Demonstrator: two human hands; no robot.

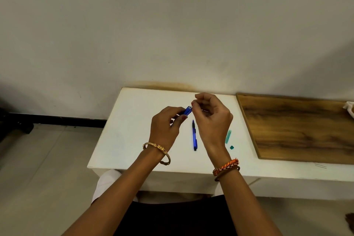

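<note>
1. Head view: a white table (134,149) stands against a pale wall, and a wooden board (298,130) lies on its right part.
2. Both forearms reach forward over the near edge of the table and meet above its middle, with the hands raised off the surface.
3. The left hand (166,126) shows its back to the camera. Its thumb and curled fingers grip the lower end of a small blue case (188,110), which sticks out up and to the right.
4. The right hand (212,119) is bent at the wrist with its fingers curled. Its thumb and forefinger pinch a rod (191,105) right at the top of the case, so the fingertips almost touch the case. The rod is thin and grey, too small to identify.
5. A blue pen (194,136) lies on the table between the two wrists, tip pointing away, just below the case.
6. A green tube (228,137) lies just right of the right hand, with a small green cap (232,147) near its lower end.
7. A gold bangle (157,149) sits on the left wrist, and an orange thread band (226,166) on the right.
</note>
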